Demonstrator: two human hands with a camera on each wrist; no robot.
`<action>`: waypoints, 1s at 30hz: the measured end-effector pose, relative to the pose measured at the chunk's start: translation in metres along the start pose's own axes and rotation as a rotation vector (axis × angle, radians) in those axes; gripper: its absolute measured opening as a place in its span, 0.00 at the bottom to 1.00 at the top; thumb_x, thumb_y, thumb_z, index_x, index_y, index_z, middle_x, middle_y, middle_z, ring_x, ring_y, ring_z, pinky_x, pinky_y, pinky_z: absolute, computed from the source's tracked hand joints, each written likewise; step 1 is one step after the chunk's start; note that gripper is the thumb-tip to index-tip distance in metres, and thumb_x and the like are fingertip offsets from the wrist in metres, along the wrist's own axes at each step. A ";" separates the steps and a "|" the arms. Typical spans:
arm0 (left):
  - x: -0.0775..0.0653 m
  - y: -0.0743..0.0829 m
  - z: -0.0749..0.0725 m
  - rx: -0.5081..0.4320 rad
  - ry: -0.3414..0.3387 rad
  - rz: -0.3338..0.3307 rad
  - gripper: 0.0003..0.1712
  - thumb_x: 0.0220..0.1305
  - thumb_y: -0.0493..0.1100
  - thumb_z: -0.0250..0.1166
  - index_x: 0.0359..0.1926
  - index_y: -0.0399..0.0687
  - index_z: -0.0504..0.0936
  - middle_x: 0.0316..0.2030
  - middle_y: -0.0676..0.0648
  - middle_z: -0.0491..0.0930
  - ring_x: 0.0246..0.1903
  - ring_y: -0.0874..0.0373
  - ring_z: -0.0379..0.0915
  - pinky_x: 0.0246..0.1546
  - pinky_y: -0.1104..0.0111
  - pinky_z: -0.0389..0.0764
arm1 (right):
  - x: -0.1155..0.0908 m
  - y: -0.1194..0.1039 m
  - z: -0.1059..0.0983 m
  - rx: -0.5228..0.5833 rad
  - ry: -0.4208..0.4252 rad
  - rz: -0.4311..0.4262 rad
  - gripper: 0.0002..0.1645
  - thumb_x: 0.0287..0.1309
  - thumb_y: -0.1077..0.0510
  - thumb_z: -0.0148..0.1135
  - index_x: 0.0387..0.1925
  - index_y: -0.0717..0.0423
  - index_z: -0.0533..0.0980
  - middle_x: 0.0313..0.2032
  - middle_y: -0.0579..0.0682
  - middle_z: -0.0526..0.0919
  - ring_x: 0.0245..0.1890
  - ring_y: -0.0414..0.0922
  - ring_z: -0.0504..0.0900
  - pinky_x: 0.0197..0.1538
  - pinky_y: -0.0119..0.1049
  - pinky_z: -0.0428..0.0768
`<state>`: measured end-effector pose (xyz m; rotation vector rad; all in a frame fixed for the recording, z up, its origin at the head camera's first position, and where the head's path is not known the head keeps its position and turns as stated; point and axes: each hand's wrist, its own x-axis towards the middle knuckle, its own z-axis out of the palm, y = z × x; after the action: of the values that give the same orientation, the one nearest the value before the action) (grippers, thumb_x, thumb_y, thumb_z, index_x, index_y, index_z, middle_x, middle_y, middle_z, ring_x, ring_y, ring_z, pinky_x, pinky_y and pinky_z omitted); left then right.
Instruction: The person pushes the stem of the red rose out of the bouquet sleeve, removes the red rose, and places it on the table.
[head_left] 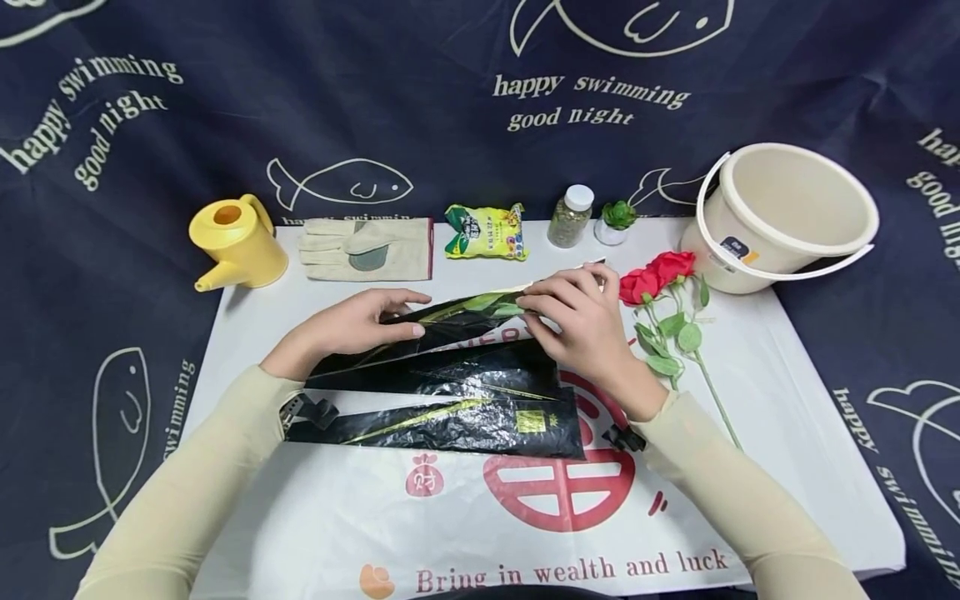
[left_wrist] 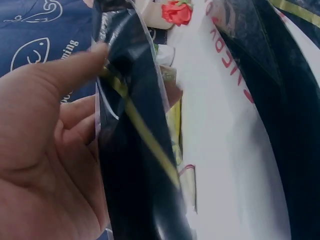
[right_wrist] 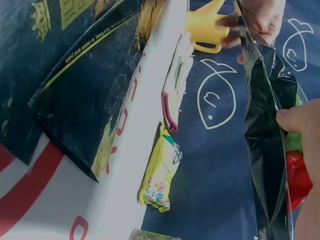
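Observation:
Above the table, both hands hold a black plastic flower sleeve [head_left: 450, 327], with green leaves [head_left: 491, 305] showing through it. My left hand [head_left: 363, 321] holds the sleeve's left part, the thumb on the near face and the fingers behind. My right hand [head_left: 581, 323] pinches its right end. In the right wrist view, a red flower [right_wrist: 297, 182] shows beside the thumb, partly hidden by the sleeve. Two more black sleeves lie on the table below the hands, one farther back [head_left: 450, 367] and one nearer [head_left: 480, 427].
Red roses [head_left: 675, 265] lie to the right, beside a cream bucket [head_left: 750, 221]. Along the back are a yellow watering can [head_left: 251, 250], work gloves [head_left: 405, 250], a yellow-green packet [head_left: 487, 233], a white-capped jar [head_left: 572, 218] and a small potted succulent [head_left: 618, 218].

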<state>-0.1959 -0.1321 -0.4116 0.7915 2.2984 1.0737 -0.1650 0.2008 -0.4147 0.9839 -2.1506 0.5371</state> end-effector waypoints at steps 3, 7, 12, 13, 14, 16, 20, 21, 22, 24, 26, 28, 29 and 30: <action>0.001 -0.002 0.001 -0.046 -0.059 -0.029 0.32 0.59 0.52 0.66 0.62 0.50 0.70 0.50 0.48 0.78 0.53 0.55 0.71 0.54 0.57 0.69 | -0.001 -0.001 0.001 0.000 0.010 -0.007 0.11 0.50 0.55 0.66 0.38 0.45 0.84 0.42 0.44 0.82 0.45 0.50 0.74 0.54 0.63 0.51; 0.002 -0.001 0.002 -0.052 -0.079 -0.060 0.32 0.56 0.48 0.70 0.60 0.47 0.73 0.53 0.46 0.76 0.55 0.51 0.69 0.55 0.56 0.68 | -0.002 0.000 -0.001 -0.004 -0.014 -0.010 0.12 0.49 0.56 0.68 0.39 0.46 0.84 0.44 0.45 0.82 0.46 0.52 0.73 0.54 0.65 0.46; 0.004 0.000 0.000 0.001 -0.033 -0.076 0.28 0.55 0.45 0.71 0.58 0.48 0.76 0.50 0.49 0.78 0.53 0.53 0.72 0.53 0.56 0.69 | -0.004 0.000 -0.005 -0.015 -0.091 0.024 0.19 0.47 0.55 0.71 0.45 0.45 0.82 0.51 0.48 0.78 0.50 0.54 0.70 0.56 0.63 0.43; 0.004 0.000 0.001 -0.001 -0.027 -0.074 0.28 0.55 0.44 0.70 0.58 0.48 0.76 0.48 0.49 0.79 0.51 0.53 0.73 0.52 0.57 0.70 | -0.005 -0.001 -0.005 -0.010 -0.087 0.030 0.20 0.46 0.54 0.72 0.45 0.45 0.81 0.53 0.49 0.76 0.51 0.55 0.69 0.56 0.63 0.43; 0.005 -0.001 0.001 -0.001 -0.017 -0.072 0.27 0.56 0.44 0.70 0.58 0.48 0.75 0.48 0.48 0.79 0.51 0.54 0.73 0.52 0.57 0.70 | -0.006 -0.003 -0.005 0.001 -0.073 0.029 0.21 0.45 0.54 0.72 0.45 0.45 0.81 0.54 0.51 0.75 0.52 0.55 0.68 0.55 0.63 0.44; 0.005 -0.002 0.000 0.007 0.013 -0.068 0.26 0.57 0.44 0.69 0.58 0.50 0.75 0.50 0.48 0.78 0.51 0.55 0.73 0.52 0.57 0.71 | -0.008 -0.008 -0.003 0.052 -0.008 0.000 0.20 0.43 0.55 0.73 0.42 0.47 0.82 0.53 0.53 0.76 0.51 0.57 0.69 0.52 0.62 0.49; 0.006 -0.004 0.000 0.016 0.093 -0.070 0.26 0.59 0.43 0.67 0.59 0.53 0.73 0.52 0.48 0.76 0.51 0.55 0.72 0.51 0.57 0.71 | -0.013 -0.025 0.004 0.221 0.058 -0.062 0.12 0.42 0.56 0.72 0.34 0.49 0.83 0.42 0.51 0.82 0.43 0.52 0.76 0.46 0.54 0.60; 0.006 -0.004 -0.001 0.019 0.113 -0.070 0.26 0.59 0.43 0.67 0.59 0.53 0.73 0.52 0.48 0.76 0.51 0.55 0.72 0.51 0.58 0.71 | -0.014 -0.028 0.006 0.288 0.029 -0.023 0.10 0.45 0.56 0.71 0.33 0.51 0.83 0.40 0.50 0.82 0.41 0.50 0.77 0.47 0.51 0.64; 0.006 -0.004 -0.001 0.019 0.128 -0.068 0.27 0.59 0.43 0.67 0.60 0.53 0.73 0.53 0.48 0.76 0.51 0.55 0.72 0.51 0.57 0.71 | -0.015 -0.030 0.007 0.357 -0.012 0.057 0.08 0.47 0.58 0.70 0.33 0.52 0.83 0.38 0.49 0.83 0.39 0.48 0.78 0.47 0.46 0.67; 0.007 -0.003 0.000 0.019 0.147 -0.064 0.26 0.59 0.43 0.67 0.59 0.54 0.73 0.53 0.49 0.75 0.51 0.54 0.72 0.51 0.57 0.70 | -0.016 -0.031 0.008 0.532 -0.105 0.319 0.07 0.53 0.59 0.67 0.35 0.57 0.82 0.36 0.49 0.83 0.36 0.44 0.79 0.44 0.39 0.73; 0.007 -0.002 -0.001 0.018 0.155 -0.059 0.26 0.59 0.43 0.67 0.59 0.55 0.73 0.56 0.49 0.72 0.54 0.54 0.69 0.53 0.57 0.69 | -0.016 -0.026 0.010 0.716 -0.125 0.645 0.09 0.57 0.60 0.64 0.37 0.63 0.81 0.35 0.54 0.83 0.34 0.43 0.79 0.41 0.35 0.76; 0.007 0.000 -0.001 0.010 0.152 -0.056 0.25 0.60 0.43 0.67 0.59 0.55 0.73 0.55 0.49 0.73 0.54 0.53 0.69 0.53 0.57 0.69 | -0.016 -0.018 0.010 0.880 -0.079 0.936 0.12 0.61 0.58 0.61 0.38 0.65 0.79 0.34 0.56 0.83 0.31 0.42 0.79 0.38 0.34 0.77; 0.007 0.001 -0.001 0.007 0.150 -0.055 0.25 0.60 0.43 0.66 0.59 0.55 0.73 0.54 0.49 0.75 0.52 0.54 0.71 0.52 0.57 0.70 | -0.017 -0.012 0.012 0.956 -0.044 1.048 0.14 0.61 0.56 0.61 0.38 0.65 0.79 0.33 0.57 0.83 0.29 0.42 0.79 0.37 0.34 0.77; 0.006 0.002 -0.001 0.003 0.148 -0.055 0.25 0.60 0.43 0.67 0.59 0.55 0.73 0.52 0.49 0.76 0.51 0.54 0.72 0.51 0.57 0.70 | -0.017 -0.008 0.013 1.019 -0.012 1.133 0.15 0.61 0.54 0.61 0.38 0.65 0.78 0.33 0.56 0.83 0.29 0.42 0.79 0.37 0.34 0.77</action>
<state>-0.2009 -0.1277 -0.4107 0.6654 2.4301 1.1383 -0.1563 0.1964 -0.4357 0.0368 -2.2526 2.2829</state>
